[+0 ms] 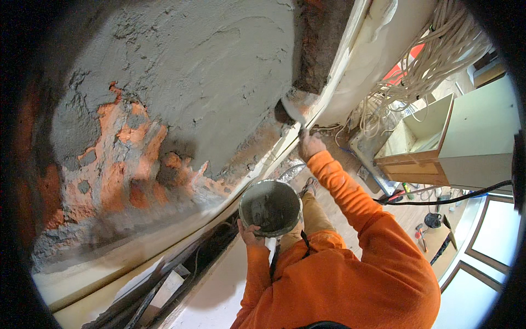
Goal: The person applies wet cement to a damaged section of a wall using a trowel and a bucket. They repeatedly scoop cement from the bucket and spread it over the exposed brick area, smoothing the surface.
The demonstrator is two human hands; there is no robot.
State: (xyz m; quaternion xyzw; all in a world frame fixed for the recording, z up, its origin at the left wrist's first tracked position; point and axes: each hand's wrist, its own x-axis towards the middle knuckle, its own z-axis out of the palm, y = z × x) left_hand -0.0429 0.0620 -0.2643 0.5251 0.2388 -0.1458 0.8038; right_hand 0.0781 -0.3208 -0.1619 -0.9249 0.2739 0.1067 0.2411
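Note:
My left hand [250,234] grips the rim of a round bucket [299,215] with grey wet mortar [268,205] inside, held close to my body. My right hand [312,145] is closed around the handle of a trowel [294,111]. The trowel's blade is at the wall, by the right end of the plaster, beside a pale edge strip. Rough grey plaster [203,71] covers most of the wall in front of me. Lower left, bare orange-red masonry [123,159] shows through in patches.
A pale ledge [148,241] runs along the wall's foot, with a dark gap holding debris below it. On the right hang bundled white cables [449,46] near an open cabinet [474,137]. A black cable [455,198] crosses there; hand tools [421,233] lie below.

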